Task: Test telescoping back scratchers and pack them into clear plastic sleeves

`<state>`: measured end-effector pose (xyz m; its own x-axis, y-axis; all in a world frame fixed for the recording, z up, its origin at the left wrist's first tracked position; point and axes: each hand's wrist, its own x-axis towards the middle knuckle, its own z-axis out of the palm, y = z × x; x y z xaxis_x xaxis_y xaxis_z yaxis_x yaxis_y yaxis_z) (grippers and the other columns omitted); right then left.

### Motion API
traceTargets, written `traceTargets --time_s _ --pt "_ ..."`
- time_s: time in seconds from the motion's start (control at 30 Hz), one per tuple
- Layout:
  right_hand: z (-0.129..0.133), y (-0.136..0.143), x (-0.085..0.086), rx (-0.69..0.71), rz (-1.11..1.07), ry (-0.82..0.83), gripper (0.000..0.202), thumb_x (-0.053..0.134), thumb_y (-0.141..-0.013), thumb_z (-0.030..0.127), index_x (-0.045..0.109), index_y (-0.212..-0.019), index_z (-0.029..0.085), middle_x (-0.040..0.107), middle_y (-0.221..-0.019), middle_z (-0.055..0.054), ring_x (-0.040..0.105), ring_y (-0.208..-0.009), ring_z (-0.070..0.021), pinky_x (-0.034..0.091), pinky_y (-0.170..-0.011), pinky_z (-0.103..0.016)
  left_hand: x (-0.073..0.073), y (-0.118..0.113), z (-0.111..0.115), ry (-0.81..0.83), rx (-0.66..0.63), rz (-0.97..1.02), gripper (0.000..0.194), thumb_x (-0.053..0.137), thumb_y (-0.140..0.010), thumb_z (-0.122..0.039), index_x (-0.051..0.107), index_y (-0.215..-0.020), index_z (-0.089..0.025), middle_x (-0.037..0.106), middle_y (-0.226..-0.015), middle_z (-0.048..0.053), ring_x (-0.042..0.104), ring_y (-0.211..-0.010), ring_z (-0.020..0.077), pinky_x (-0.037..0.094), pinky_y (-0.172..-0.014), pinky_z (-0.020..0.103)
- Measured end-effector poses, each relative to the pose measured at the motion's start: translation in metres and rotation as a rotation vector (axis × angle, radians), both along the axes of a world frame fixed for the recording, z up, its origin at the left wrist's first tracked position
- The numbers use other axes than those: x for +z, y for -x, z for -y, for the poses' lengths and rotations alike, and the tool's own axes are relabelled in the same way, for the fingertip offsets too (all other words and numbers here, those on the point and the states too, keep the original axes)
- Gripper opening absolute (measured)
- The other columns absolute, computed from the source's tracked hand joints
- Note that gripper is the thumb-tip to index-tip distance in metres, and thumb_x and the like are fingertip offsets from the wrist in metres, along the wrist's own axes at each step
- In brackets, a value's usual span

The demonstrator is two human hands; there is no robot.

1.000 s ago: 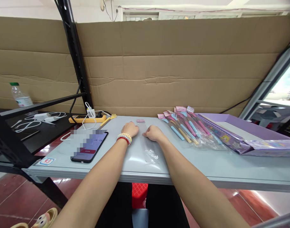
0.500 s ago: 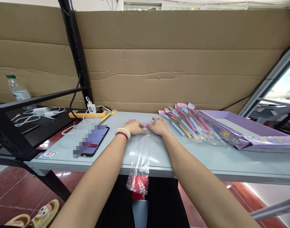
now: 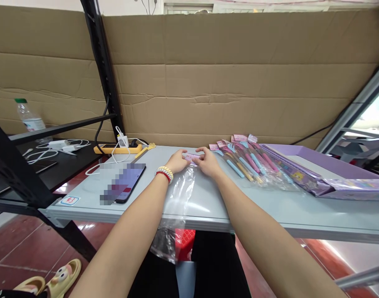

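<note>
A long clear plastic bag (image 3: 182, 196) lies on the grey table with its bottom end hanging over the front edge. At its far end is a small pink-purple header card (image 3: 192, 158). My left hand (image 3: 176, 161) pinches the left side of this card. On the right side, the thumb and fingers of my right hand (image 3: 208, 162) grip the card too. Fingertips cover both ends of the card. Several packed fork-like utensils with blue, yellow and pink handles (image 3: 249, 159) lie to the right of my right hand.
A purple printed box (image 3: 319, 182) lies at the right. Left of my hands are a phone (image 3: 130, 184), a yellow fork (image 3: 145, 153), and a yellow power strip (image 3: 106, 150) with white cables. Cardboard (image 3: 220, 78) walls off the back. A black metal post (image 3: 102, 62) stands at back left.
Both hands have closed in on the header card, which now shows more clearly between the fingers. The bag's hanging end has swung to the left. The view has shifted slightly.
</note>
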<state>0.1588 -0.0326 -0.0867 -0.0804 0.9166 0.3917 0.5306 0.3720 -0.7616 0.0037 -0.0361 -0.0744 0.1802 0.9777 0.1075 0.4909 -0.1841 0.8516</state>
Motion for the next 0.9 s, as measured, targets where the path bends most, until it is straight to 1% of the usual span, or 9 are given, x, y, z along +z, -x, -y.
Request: traceTargets --time_s 0.1,0.2,0.3,0.37,0.47,0.53,0.67,0.77,0.9 --pt "-0.001 0.002 0.000 0.075 -0.124 -0.064 0.027 0.058 -0.071 0.034 0.054 -0.092 0.018 0.048 -0.051 0.007 0.043 -0.049 -0.0110 0.033 -0.052 -0.023 0.001 -0.002 0.001 0.036 -0.016 0.278 0.048 0.057 -0.072 -0.007 0.047 -0.119 -0.014 0.062 -0.081 0.004 0.056 -0.063 0.0118 0.043 -0.059 0.023" --pt "-0.004 0.003 0.002 0.048 -0.235 -0.094 0.024 0.057 -0.072 0.042 0.056 -0.077 0.018 0.050 -0.050 0.004 0.043 -0.046 -0.0107 0.033 -0.048 -0.024 0.002 -0.004 0.004 0.009 -0.055 0.422 0.048 0.060 -0.069 -0.006 0.044 -0.113 -0.017 0.058 -0.071 -0.002 0.050 -0.054 0.0091 0.041 -0.056 0.022" --pt "-0.005 0.002 0.007 -0.016 -0.374 -0.055 0.033 0.057 -0.073 0.048 0.053 -0.063 0.018 0.049 -0.047 0.002 0.042 -0.044 -0.0099 0.032 -0.045 -0.024 0.002 -0.006 0.004 -0.111 -0.139 0.454 0.046 0.060 -0.069 -0.009 0.040 -0.108 -0.022 0.055 -0.065 -0.007 0.047 -0.049 0.0078 0.038 -0.054 0.021" --pt "-0.006 0.002 0.011 -0.033 -0.485 0.038 0.038 0.056 -0.075 0.050 0.049 -0.056 0.018 0.046 -0.044 0.002 0.039 -0.041 -0.0092 0.031 -0.042 -0.024 0.000 -0.008 0.003 -0.205 -0.191 0.421 0.033 0.060 -0.070 -0.011 0.044 -0.097 -0.021 0.052 -0.062 -0.007 0.045 -0.051 0.0074 0.036 -0.053 0.019" --pt "-0.005 0.003 0.014 -0.065 -0.590 0.127 0.034 0.058 -0.075 0.048 0.048 -0.061 0.019 0.045 -0.043 0.003 0.038 -0.038 -0.0089 0.031 -0.040 -0.024 -0.001 -0.010 0.001 -0.307 -0.198 0.335 0.015 0.059 -0.070 -0.011 0.050 -0.081 -0.017 0.050 -0.062 -0.005 0.045 -0.055 0.0073 0.035 -0.054 0.019" --pt "-0.003 0.004 0.015 -0.111 -0.583 0.083 0.028 0.060 -0.075 0.045 0.050 -0.070 0.019 0.046 -0.044 0.005 0.039 -0.038 -0.0093 0.033 -0.040 -0.023 0.000 -0.010 0.002 -0.321 -0.177 0.291 0.017 0.058 -0.071 -0.010 0.058 -0.087 -0.016 0.051 -0.064 -0.004 0.046 -0.056 0.0078 0.036 -0.055 0.020" --pt "0.000 0.005 0.014 -0.081 -0.567 -0.099 0.029 0.061 -0.072 0.045 0.045 -0.079 0.022 0.052 -0.052 0.005 0.043 -0.043 -0.0095 0.035 -0.044 -0.022 0.002 -0.010 0.005 -0.309 -0.172 0.244 0.051 0.056 -0.070 -0.007 0.056 -0.120 -0.016 0.057 -0.071 -0.002 0.050 -0.061 0.0099 0.042 -0.063 0.023" --pt "0.003 0.004 0.014 0.028 -0.539 -0.172 0.030 0.065 -0.063 0.036 0.042 -0.076 0.021 0.058 -0.067 0.003 0.047 -0.049 -0.0089 0.039 -0.048 -0.022 0.002 -0.010 0.005 -0.310 -0.167 0.228 0.056 0.055 -0.071 -0.006 0.053 -0.126 -0.015 0.059 -0.074 0.000 0.052 -0.064 0.0109 0.044 -0.067 0.024" --pt "0.004 0.002 0.015 0.020 -0.415 -0.303 0.023 0.062 -0.056 0.027 0.051 -0.075 0.019 0.060 -0.095 -0.004 0.053 -0.065 -0.0110 0.043 -0.057 -0.025 0.000 -0.009 0.002 -0.336 -0.130 0.186 0.056 0.055 -0.072 -0.007 0.052 -0.127 -0.016 0.056 -0.070 -0.002 0.050 -0.064 0.0111 0.044 -0.067 0.024"
